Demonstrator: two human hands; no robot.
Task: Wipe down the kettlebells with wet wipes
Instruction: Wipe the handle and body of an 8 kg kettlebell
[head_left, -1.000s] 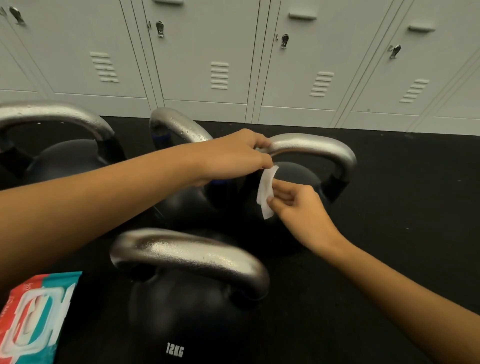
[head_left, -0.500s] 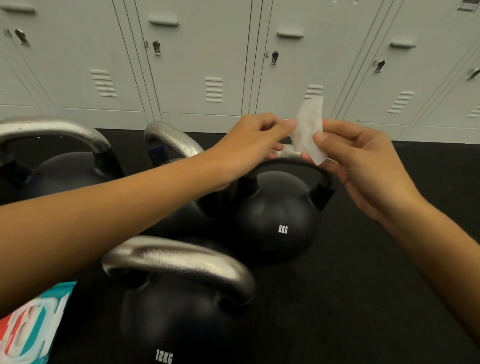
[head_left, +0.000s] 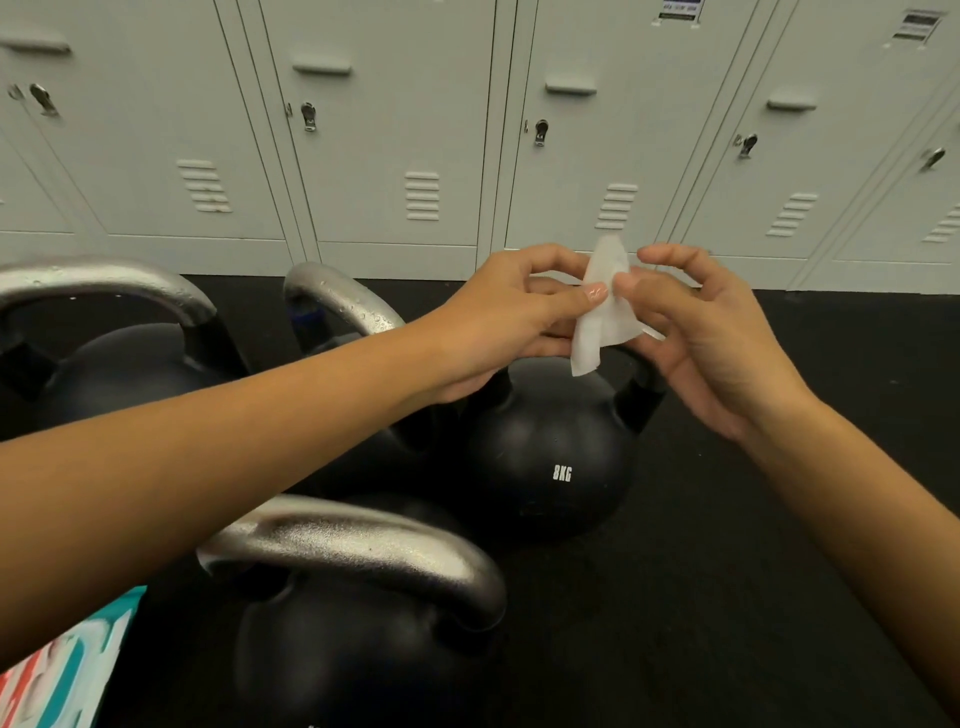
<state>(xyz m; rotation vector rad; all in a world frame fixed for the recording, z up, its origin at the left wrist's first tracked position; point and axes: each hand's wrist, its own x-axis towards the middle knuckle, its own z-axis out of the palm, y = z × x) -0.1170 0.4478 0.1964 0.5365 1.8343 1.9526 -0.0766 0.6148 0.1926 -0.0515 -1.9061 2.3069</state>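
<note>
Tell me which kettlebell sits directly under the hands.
The 8KG kettlebell, the only one showing that marking, lies below the wipe; the others sit left and nearer.

A small white folded wet wipe (head_left: 601, 317) hangs pinched in mid-air above a round black 8KG kettlebell (head_left: 550, 467). Three more black kettlebells with silver handles stand close: nearest (head_left: 358, 639), middle (head_left: 343, 301), far left (head_left: 119, 364).

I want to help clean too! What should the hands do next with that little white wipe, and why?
Probably bring the wipe back down onto the 8KG kettlebell. Both the left hand and the right hand pinch it in the air above that kettlebell's handle, touching no metal, so nothing gets wiped yet.
</note>
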